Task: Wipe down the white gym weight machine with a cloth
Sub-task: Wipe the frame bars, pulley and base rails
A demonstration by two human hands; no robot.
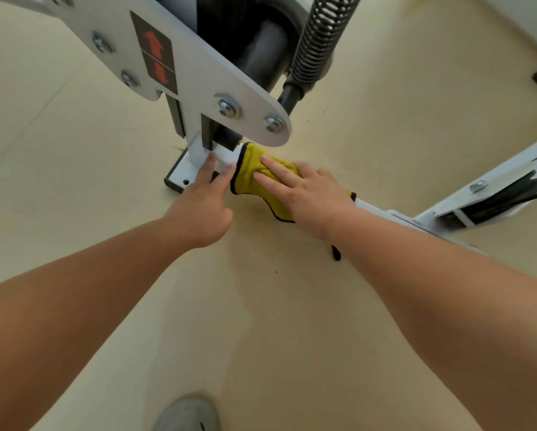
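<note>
Looking straight down at the base of the white weight machine (198, 66), painted flat steel plate with a rounded end and four shiny hex bolts (226, 107) on washers. Black sticker with two red arrows (155, 54) stuck on the plate, a bit scuffed. Yellow microfibre cloth (251, 175), fuzzy with black stitched edging, draped over the low white floor bar (382, 213) right below the plate's rounded tip. Right hand (304, 194) flat on top of the cloth, fingers spread and pressing it onto the bar, not really pinching anything. Left hand (203, 202) just beside the cloth's edge, index and middle fingers stretched out onto the white base bracket (183, 174), other fingers curled under, nothing gripped. Black coil spring (318, 38) behind, tight ribbed look, next to a dark rounded part, maybe a roller pad, hard to say. Second white frame piece with black cables (506, 194) off to the right. Smooth beige floor (74, 181), grey shoe toe (187, 413) at the bottom edge.
</note>
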